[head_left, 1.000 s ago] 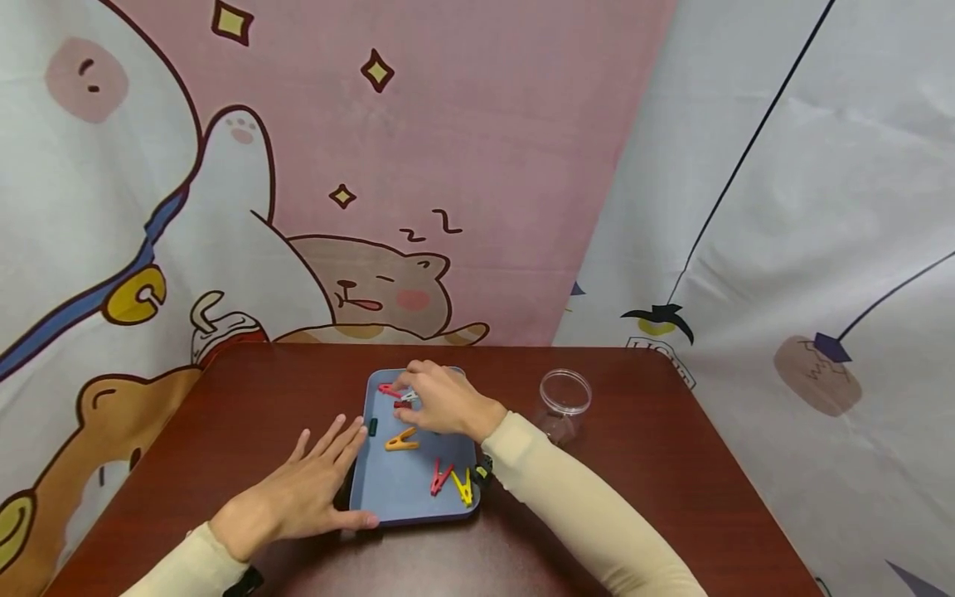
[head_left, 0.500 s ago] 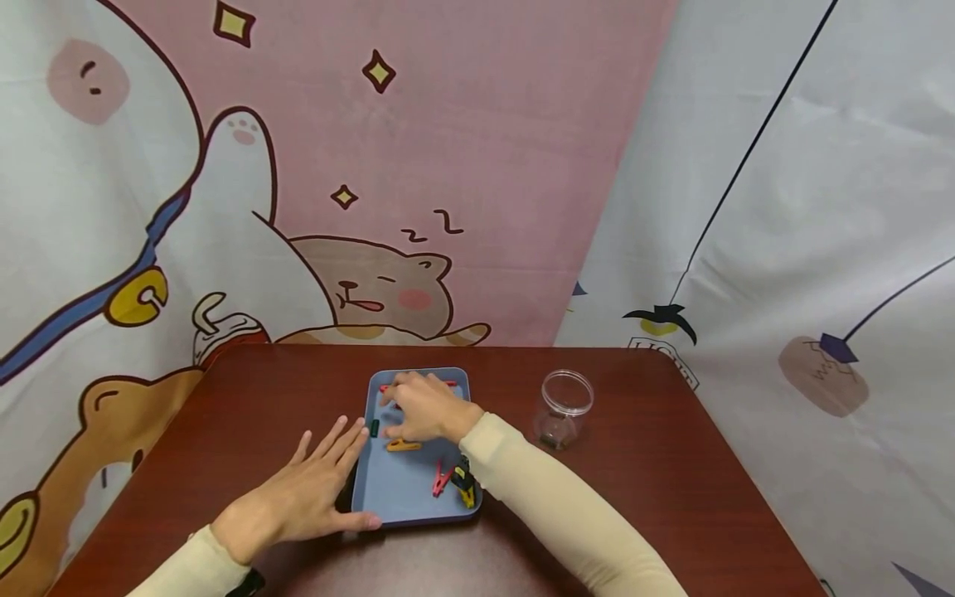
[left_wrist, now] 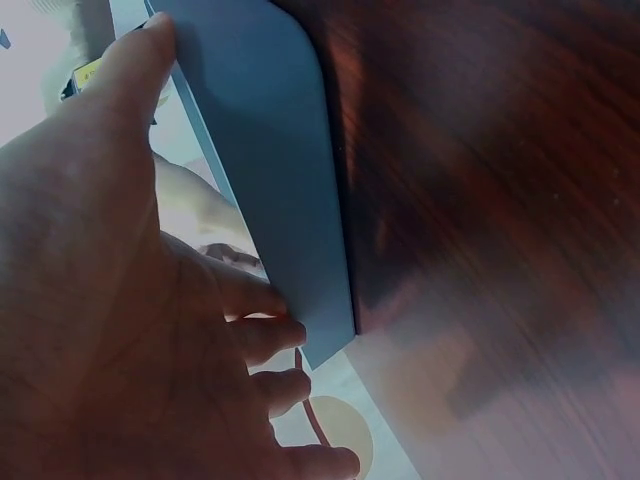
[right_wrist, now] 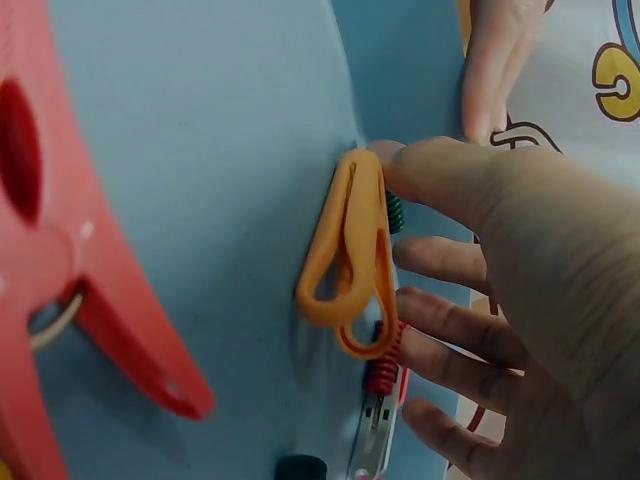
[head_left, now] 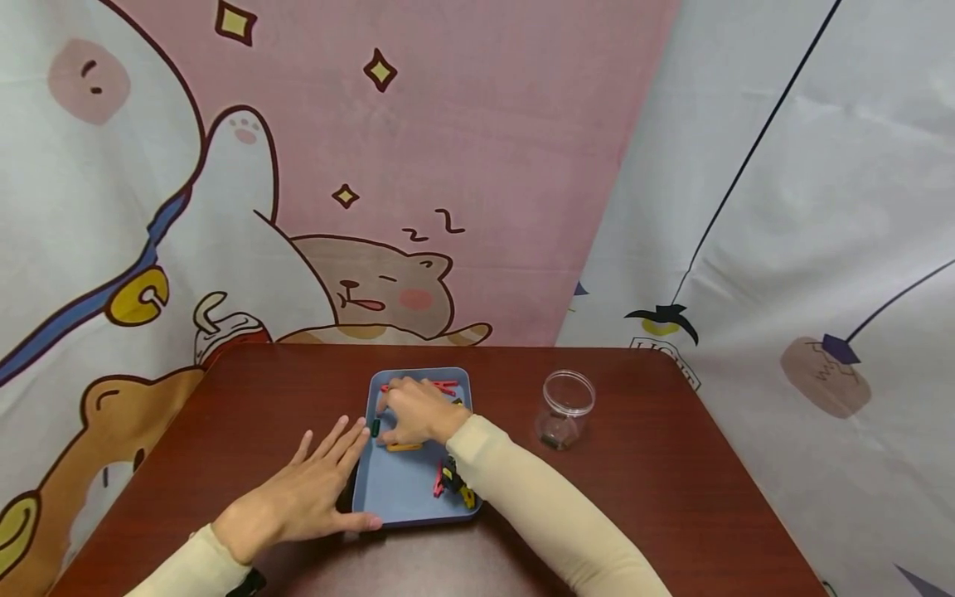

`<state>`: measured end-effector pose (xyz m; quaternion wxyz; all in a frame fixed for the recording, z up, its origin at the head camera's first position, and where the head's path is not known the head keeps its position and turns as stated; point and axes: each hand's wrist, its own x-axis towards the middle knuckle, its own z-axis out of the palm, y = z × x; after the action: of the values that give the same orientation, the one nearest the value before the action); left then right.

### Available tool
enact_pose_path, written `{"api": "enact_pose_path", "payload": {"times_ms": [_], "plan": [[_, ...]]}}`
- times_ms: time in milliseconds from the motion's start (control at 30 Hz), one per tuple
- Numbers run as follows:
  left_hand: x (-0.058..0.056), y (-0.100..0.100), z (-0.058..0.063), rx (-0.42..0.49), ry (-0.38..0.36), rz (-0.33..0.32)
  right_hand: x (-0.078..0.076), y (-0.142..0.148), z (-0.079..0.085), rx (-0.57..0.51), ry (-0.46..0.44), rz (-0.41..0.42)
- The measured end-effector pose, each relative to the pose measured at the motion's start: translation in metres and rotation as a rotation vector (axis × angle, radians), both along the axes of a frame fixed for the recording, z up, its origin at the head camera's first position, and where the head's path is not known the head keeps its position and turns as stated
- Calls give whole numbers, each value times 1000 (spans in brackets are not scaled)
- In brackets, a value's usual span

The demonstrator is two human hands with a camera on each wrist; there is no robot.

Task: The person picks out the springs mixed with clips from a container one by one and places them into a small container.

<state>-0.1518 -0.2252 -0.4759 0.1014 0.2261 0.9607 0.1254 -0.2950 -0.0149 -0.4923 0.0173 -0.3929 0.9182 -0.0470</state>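
The fingers of the right hand [head_left: 419, 412] are parted and slightly bent, with a gap to the thumb, and appear to grasp nothing; whether they touch any of the pieces, I cannot tell. Just beside them are a green ribbed piece [right_wrist: 394, 212], lying along the left wall of the tray [head_left: 406, 481], and a red ribbed piece [right_wrist: 382, 372] joined to a pale strip. The orange clip [right_wrist: 357, 235] lies by the thumb tip.

The fingers of the left hand [head_left: 298, 493] are straight and released, resting along the tray's left rim, the thumb at its near left corner; the hand seems to be steadying the tray.

Farther out, a red clip [right_wrist: 60, 245] and a yellow clip [head_left: 467, 497] lie near the tray's right corner, and pink clips [head_left: 445, 386] lie at its far end, partly hidden by the right hand. To the right, well apart on the counter [head_left: 634, 481], stands a clear jar [head_left: 561, 419] with something small and dark [head_left: 555, 440] at its bottom, too blurred to identify.

The work looks barely begun: if the pieces belong in the jar, little is in it, and most remain in the tray.
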Motion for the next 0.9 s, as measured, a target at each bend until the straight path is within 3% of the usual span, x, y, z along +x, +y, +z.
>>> {"api": "enact_pose_path", "payload": {"times_ms": [900], "plan": [[0,2,3,-13,3,4,-1,-9,-4,-14,17,-18]]}}
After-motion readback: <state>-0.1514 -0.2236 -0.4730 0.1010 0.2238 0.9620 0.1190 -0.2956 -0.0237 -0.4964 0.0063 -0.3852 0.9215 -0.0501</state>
